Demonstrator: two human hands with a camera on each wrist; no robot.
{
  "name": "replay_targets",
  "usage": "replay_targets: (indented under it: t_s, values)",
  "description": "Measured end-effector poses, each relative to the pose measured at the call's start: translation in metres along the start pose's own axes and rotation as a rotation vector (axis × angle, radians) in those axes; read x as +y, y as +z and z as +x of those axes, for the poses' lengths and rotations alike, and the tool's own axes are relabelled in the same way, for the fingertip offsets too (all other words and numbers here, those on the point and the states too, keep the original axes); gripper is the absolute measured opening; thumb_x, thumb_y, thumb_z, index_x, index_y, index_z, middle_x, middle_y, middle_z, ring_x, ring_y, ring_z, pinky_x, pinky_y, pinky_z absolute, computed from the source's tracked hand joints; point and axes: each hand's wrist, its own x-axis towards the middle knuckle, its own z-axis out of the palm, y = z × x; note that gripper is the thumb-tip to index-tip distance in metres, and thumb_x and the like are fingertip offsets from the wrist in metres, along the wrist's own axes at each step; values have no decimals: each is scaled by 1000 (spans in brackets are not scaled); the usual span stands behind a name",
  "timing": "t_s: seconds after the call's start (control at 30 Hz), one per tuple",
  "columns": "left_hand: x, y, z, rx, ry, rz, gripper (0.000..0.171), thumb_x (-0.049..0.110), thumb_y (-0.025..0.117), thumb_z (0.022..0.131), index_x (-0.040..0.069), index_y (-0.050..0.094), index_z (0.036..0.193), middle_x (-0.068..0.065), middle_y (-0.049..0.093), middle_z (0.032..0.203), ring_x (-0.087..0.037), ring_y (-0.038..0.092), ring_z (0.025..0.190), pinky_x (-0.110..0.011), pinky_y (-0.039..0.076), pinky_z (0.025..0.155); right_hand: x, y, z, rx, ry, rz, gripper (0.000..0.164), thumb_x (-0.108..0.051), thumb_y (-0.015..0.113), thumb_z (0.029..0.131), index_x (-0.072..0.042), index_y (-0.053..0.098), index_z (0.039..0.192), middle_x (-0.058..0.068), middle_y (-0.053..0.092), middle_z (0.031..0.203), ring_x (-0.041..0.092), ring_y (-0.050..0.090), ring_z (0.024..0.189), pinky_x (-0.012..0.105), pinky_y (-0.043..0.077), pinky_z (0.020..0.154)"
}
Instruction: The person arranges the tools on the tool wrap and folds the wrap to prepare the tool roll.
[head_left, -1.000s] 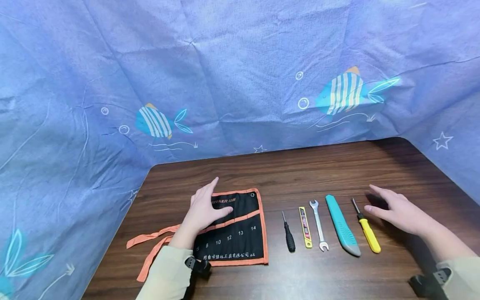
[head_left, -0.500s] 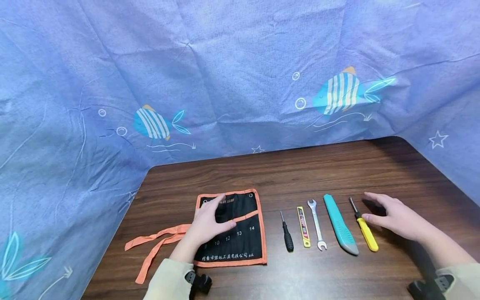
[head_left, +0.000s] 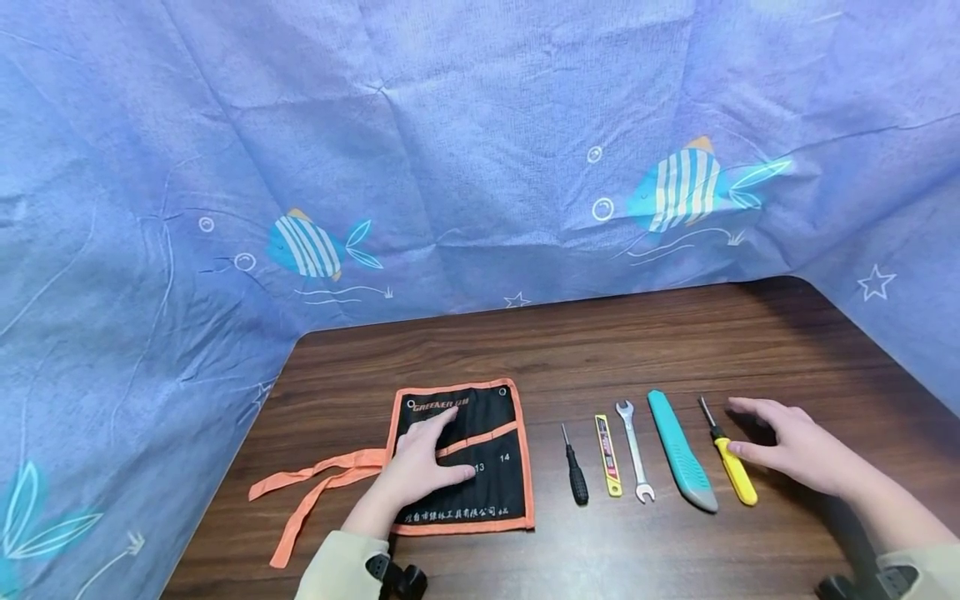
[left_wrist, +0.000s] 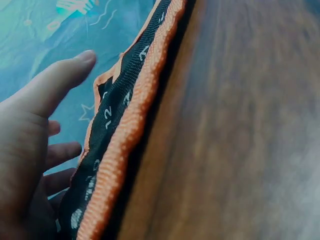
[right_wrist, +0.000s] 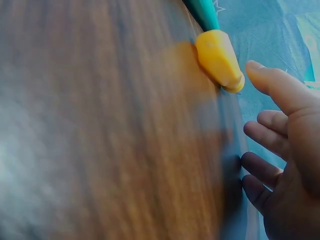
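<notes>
A black tool pouch [head_left: 491, 492] with orange trim and numbered pockets lies flat on the table. Over its left part is my left hand [head_left: 422, 469], fingers relaxed and thumb spread; it holds nothing and hides some of the numbers. In the left wrist view, the fingers reach along the pouch's far side [left_wrist: 135, 112]. My right hand [head_left: 798, 446] hovers beside a yellow-handled screwdriver [head_left: 737, 473], its thumb tip near the handle in the head view. A gap shows between thumb and yellow handle [right_wrist: 218, 57] in the right wrist view, and that hand is unfilled too.
Between the hands lie a small black screwdriver [head_left: 576, 475], a narrow yellow packet [head_left: 608, 454], a double-ended wrench [head_left: 636, 450] and a teal utility knife [head_left: 681, 450]. Orange ties [head_left: 300, 512] trail left from the pouch. A blue fish-print cloth [head_left: 480, 167] hangs behind the table.
My left hand has moved right and nearer over the pouch, uncovering its top left corner. The right hand has shifted slightly left and down toward the yellow screwdriver. The tools lie as before.
</notes>
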Motion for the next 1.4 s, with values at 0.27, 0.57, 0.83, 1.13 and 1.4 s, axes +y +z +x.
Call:
replay_targets:
  t_s: [0.27,0.57,0.83,1.13,1.4]
  values:
    - [-4,5,5,-26,104,110,86,61,71,70,25,42,142,-3,35,145,-30,28,129,-57,21,100,2,1,-2,29,-36,-2,64,-36,70,83,3,48,130,28,49,126,47,39,109,57,27,84]
    - [-5,7,6,-51,138,146,75,62,68,72,30,49,137,1,35,145,-29,27,129,-55,24,98,1,4,-6,25,-29,-5,63,-36,70,83,2,50,129,26,50,126,44,38,108,54,25,83]
    - [-1,1,9,-121,142,183,73,52,70,73,26,48,138,0,35,146,-28,28,130,-53,25,97,-1,4,-7,21,-22,20,62,-35,70,83,0,51,129,25,51,127,44,36,108,55,28,81]
    - [4,-11,10,-247,140,205,73,23,64,68,22,47,139,1,32,148,-29,25,135,-59,11,101,-2,7,-6,35,-31,19,60,-36,70,83,-1,52,129,24,52,126,41,37,107,52,27,80]
    - [5,-8,4,-62,88,194,68,37,69,73,19,50,136,-2,44,139,-30,35,123,-56,21,95,-2,7,-6,25,-28,32,60,-35,69,84,-1,51,129,24,51,127,42,36,108,54,27,80]
